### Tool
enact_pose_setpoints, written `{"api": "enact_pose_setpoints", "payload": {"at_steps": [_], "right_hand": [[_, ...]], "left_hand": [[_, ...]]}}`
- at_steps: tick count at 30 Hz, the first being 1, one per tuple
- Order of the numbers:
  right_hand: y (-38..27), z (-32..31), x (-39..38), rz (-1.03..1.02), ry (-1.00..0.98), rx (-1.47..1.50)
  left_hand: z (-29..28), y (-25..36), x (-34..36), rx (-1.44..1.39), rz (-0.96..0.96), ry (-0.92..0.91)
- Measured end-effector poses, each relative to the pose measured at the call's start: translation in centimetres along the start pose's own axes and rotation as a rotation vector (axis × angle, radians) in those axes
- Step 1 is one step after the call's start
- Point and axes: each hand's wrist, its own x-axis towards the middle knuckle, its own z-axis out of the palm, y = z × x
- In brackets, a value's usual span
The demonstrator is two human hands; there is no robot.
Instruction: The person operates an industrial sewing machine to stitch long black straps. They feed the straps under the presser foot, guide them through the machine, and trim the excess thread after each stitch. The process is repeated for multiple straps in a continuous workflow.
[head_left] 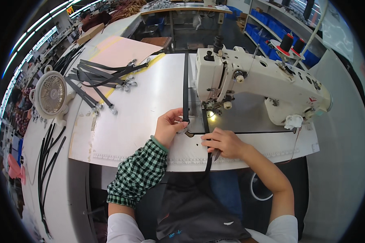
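A black strap (185, 85) runs straight away from me across the white table, left of the sewing machine (263, 73). My left hand (170, 126) pinches its near end, where a shiny metal fitting partly shows under the fingers. Another length of black strap (206, 121) passes below the lit needle area and hangs over the table's front edge. My right hand (227, 143) closes on this length just in front of the machine's metal plate. A dark, pointed metal tool (216, 154) sticks out beneath that hand; its kind is hard to make out.
Several black straps with metal clasps (105, 77) lie in a pile at the far left. A small white fan (52, 93) stands beside more straps (46, 162) at the left. Thread cones (287, 41) rise behind the machine. Shelves with blue bins (267, 26) are beyond.
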Motion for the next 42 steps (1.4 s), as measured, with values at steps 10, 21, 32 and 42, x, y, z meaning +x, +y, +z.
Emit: {"api": "enact_pose_setpoints", "payload": {"at_steps": [10, 21, 32, 42], "right_hand": [[-1.0, -0.3, 0.7, 0.024, 0.031, -0.104], [-1.0, -0.1, 0.8, 0.019, 0.043, -0.065], [-1.5, -0.1, 0.8, -0.006, 0.076, -0.062], [0.0, 0.5, 0.1, -0.064, 0.125, -0.023]], "left_hand": [[-3.1, 1.5, 1.0, -0.313, 0.07, 0.132], [-33.7, 17.5, -14.8, -0.445, 0.804, 0.698], [-38.4, 15.5, -28.6, -0.654, 1.015, 1.169], [-6.6, 6.5, -5.4, 1.004, 0.382, -0.39]]}}
